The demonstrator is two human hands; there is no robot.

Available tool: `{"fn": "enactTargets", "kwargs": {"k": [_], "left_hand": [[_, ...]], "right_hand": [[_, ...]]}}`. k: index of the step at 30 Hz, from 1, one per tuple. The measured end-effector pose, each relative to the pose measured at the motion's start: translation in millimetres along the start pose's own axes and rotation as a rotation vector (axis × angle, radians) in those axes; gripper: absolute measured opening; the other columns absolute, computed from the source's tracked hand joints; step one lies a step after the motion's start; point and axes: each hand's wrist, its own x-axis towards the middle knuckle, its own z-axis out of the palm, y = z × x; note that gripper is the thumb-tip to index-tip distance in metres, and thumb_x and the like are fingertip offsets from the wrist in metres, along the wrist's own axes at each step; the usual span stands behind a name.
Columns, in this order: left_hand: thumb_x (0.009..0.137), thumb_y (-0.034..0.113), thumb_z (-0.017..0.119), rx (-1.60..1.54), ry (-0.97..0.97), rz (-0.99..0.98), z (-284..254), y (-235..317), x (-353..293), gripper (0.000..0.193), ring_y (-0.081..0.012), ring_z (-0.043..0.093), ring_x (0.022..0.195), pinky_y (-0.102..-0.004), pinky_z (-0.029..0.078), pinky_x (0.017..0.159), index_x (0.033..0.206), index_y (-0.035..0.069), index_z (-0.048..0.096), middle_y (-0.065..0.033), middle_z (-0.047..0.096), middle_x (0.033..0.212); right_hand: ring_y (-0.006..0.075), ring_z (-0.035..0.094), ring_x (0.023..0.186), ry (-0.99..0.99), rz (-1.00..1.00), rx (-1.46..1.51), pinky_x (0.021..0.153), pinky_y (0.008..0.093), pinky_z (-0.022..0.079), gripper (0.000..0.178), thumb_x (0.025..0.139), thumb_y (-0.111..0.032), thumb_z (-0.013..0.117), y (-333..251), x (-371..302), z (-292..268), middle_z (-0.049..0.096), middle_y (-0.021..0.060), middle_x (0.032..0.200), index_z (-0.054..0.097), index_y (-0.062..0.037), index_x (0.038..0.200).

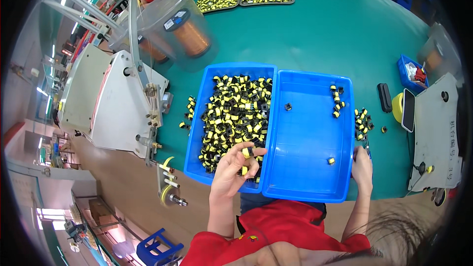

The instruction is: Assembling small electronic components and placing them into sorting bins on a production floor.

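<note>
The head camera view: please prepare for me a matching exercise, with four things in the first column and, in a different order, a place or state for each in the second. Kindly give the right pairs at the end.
Column one
1. Left hand
2. Right hand
3. Copper wire spool
4. Left blue tray

Column two
A. Crowded with yellow-and-black parts
B. Inside a clear container
C. Holding a small yellow-and-black part
D. Beside the right wall of the right blue tray

Right pairs: 1-C, 2-D, 3-B, 4-A
</note>
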Motion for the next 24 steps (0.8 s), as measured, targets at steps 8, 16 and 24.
{"fn": "enactTargets", "kwargs": {"k": [8,16,24], "left_hand": [[0.091,0.037,0.051,0.058,0.021,0.036,4.5,-3.1,-0.5,0.050,-0.0091,0.038,0.060,-0.0193,0.032,0.050,0.124,0.000,0.047,-0.0097,0.055,0.089],[0.086,0.030,0.061,0.092,-0.028,0.146,-4.2,-20.0,6.8,0.039,-0.0078,0.040,0.056,-0.0191,0.031,0.047,0.111,0.002,0.052,-0.0083,0.055,0.089],[0.095,0.017,0.047,0.313,0.080,0.092,4.3,-22.7,5.7,0.034,-0.0056,0.039,0.053,-0.0190,0.030,0.046,0.125,0.001,0.046,-0.0073,0.054,0.091]], "right_hand": [[0.0365,0.062,0.077,-0.094,0.070,0.001,0.069,0.0425,0.048,0.013,0.077,-0.007,0.055,0.0,6.3,-1.9,0.063,0.0213,0.077,0.060,0.0050,0.079],[0.0340,0.062,0.073,0.049,0.055,0.001,0.066,0.0403,0.047,0.013,0.077,-0.010,0.058,2.7,2.2,0.4,0.063,0.0187,0.077,0.061,0.0029,0.078],[0.0321,0.062,0.075,-0.105,0.125,-0.130,0.065,0.0413,0.047,0.013,0.074,-0.013,0.062,7.4,-4.4,-1.3,0.062,0.0144,0.081,0.057,-0.0023,0.080]]}}
